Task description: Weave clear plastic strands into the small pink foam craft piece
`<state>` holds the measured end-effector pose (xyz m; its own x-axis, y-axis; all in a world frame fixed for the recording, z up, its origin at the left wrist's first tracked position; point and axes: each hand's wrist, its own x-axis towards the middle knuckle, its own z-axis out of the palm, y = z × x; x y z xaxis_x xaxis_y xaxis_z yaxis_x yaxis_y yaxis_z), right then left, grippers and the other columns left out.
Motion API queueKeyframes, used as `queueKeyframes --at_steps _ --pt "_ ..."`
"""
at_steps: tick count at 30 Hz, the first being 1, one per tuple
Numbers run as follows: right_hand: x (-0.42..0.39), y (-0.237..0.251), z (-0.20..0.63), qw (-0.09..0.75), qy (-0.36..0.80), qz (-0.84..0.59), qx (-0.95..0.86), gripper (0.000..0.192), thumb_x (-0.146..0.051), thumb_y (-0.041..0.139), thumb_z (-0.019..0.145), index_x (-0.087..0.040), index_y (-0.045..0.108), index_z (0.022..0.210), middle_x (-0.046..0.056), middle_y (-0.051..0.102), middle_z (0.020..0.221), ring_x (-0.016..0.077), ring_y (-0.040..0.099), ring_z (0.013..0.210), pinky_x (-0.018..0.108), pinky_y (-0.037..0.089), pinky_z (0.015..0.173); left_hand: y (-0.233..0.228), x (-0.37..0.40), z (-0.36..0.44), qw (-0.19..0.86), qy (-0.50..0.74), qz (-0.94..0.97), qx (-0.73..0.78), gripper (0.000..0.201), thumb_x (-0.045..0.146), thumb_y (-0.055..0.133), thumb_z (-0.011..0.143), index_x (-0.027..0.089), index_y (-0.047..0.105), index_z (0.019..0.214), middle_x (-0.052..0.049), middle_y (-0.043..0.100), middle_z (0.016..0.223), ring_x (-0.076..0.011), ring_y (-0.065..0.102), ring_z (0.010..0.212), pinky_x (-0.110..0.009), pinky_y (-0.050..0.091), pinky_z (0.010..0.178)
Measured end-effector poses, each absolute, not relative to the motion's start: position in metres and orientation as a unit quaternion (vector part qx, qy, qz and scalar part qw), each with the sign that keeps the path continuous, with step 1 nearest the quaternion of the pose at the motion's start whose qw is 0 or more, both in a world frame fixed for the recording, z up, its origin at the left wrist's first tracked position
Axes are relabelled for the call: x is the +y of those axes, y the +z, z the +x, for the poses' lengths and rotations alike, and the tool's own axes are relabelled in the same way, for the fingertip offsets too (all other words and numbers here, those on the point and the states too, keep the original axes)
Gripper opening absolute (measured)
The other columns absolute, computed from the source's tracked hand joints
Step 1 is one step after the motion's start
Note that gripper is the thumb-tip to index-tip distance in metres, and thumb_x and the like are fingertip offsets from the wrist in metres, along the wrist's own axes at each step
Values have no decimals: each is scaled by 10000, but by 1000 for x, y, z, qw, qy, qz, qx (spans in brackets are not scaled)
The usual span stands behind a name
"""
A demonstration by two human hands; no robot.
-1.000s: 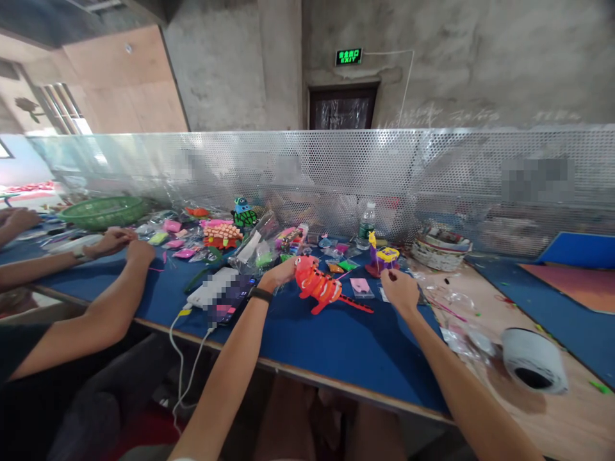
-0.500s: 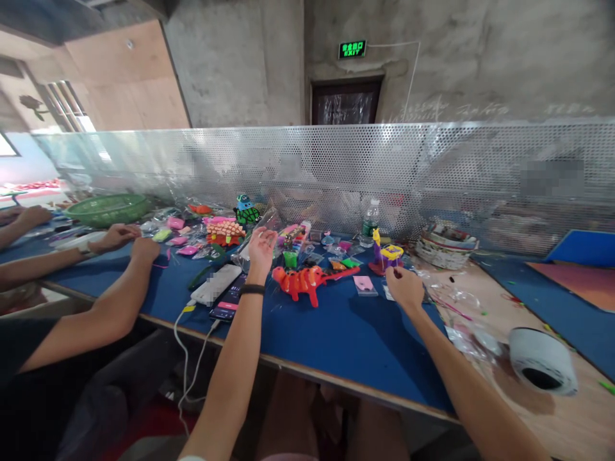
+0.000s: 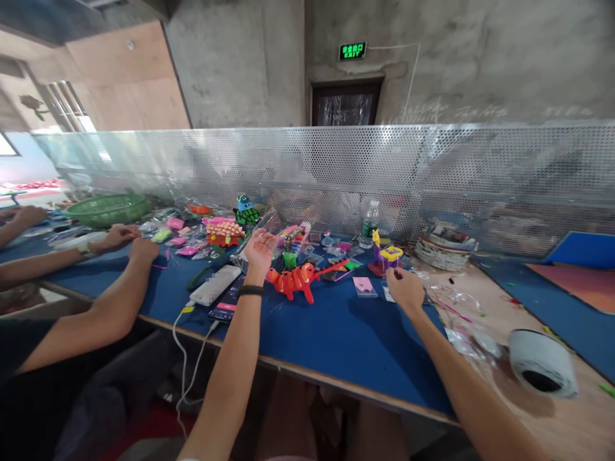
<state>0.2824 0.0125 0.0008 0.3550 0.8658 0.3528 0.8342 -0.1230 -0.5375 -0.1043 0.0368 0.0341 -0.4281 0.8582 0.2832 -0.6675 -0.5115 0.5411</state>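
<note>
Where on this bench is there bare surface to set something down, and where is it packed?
Bare blue mat lies between the orange clay figure, the near table edge and the right hand. Bare wood shows between that hand and the tape roll, with scraps on it. Behind the left hand, up to the perforated screen, bags and figures crowd the mat.

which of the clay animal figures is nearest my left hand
The orange striped figure on the blue mat, just right of your open left hand. The green-and-blue one and the yellow-purple one stand farther off.
</note>
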Motion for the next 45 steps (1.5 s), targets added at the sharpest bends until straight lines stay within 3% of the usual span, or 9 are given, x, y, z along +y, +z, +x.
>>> queueKeyframes --at_steps 6,9,12,17,23,27,30,33,45 --pt "13 0 284 347 11 -745 -570 374 -395 465 889 -188 750 763 90 708 779 183 541 682 270 235 558 46 21 -97 462 770 389 207 139 160 627 733 196 611 866 11 678 708 -131 671 665 -314 557 826" --pt "16 -2 286 342 11 -745 -573 370 -393 468 888 -190 747 755 86 702 764 177 535 669 266 237 561 55 3 -100 457 545 638 295 425 120 734 666 209 662 1075 -90 726 1062 -234 692 1000 -336 540 879" --pt "19 -3 288 338 11 -747 -572 371 -403 470 888 -191 748 764 86 704 772 178 531 665 268 231 559 50 -11 -98 402 362 761 358 647 95 813 546 219 669 1164 -109 693 1180 -315 641 1138 -348 512 918" --pt "19 -3 288 347 0 -749 -565 390 -418 459 890 -190 761 796 93 706 785 184 529 673 274 230 566 18 -16 -81 258 327 797 438 821 127 852 474 196 604 1254 -130 653 1232 -397 540 1244 -429 397 1051" --pt "18 1 291 337 21 -748 -571 386 -409 447 895 -196 756 805 94 709 808 186 532 681 271 232 569 11 -23 -67 130 270 854 425 740 251 747 715 230 498 1411 -120 635 1203 -316 582 1126 -398 425 987" --pt "23 1 299 348 18 -748 -565 402 -392 434 904 -181 750 773 109 708 788 207 558 697 279 249 564 27 -44 -23 -84 184 867 456 693 235 638 824 257 405 1477 -120 583 1218 -299 545 1125 -419 419 971" --pt "25 2 306 350 15 -756 -552 425 -402 422 912 -172 758 792 119 714 785 218 575 702 284 257 560 37 -57 20 -192 164 860 443 708 189 607 841 228 337 1495 -137 568 1245 -298 525 1123 -425 420 949" --pt "25 2 311 345 11 -765 -544 431 -396 415 913 -172 763 791 128 724 807 228 593 729 287 266 570 43 -61 47 -273 128 859 413 710 64 618 767 224 406 1425 -128 577 1231 -294 513 1138 -457 355 1032" --pt "31 -8 320 325 11 -772 -546 411 -400 446 906 -167 785 904 158 742 923 261 643 819 302 368 640 33 -37 45 -285 39 897 337 688 140 771 697 202 504 1328 -153 574 1304 -305 516 1213 -513 280 1113"
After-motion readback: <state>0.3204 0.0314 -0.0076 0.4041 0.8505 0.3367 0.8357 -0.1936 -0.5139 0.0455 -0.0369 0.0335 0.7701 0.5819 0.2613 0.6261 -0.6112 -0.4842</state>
